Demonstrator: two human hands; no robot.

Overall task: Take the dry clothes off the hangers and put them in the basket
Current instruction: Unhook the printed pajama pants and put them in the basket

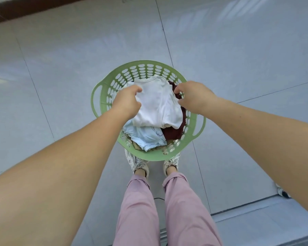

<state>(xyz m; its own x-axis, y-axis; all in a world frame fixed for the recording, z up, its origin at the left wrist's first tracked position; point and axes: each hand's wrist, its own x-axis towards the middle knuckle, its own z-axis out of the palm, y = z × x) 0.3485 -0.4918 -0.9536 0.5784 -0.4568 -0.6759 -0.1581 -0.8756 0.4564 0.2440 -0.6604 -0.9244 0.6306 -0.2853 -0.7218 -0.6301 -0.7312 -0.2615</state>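
A round green perforated basket (144,68) stands on the floor just in front of my feet. A white garment (158,103) lies on top of the pile inside it. Under it lie a light blue garment (146,137) and a dark red one (172,133). My left hand (127,102) pinches the white garment's left edge with curled fingers. My right hand (194,96) hovers with curled fingers at the garment's right edge, above the dark red cloth; whether it holds any fabric is hidden. No hangers are in view.
Pale grey floor tiles (78,59) surround the basket. A dark skirting strip (25,9) runs along the top left. A raised ledge (265,219) and a shoe (283,192) sit at the lower right. My pink trousers (158,210) and white sneakers (137,162) are below the basket.
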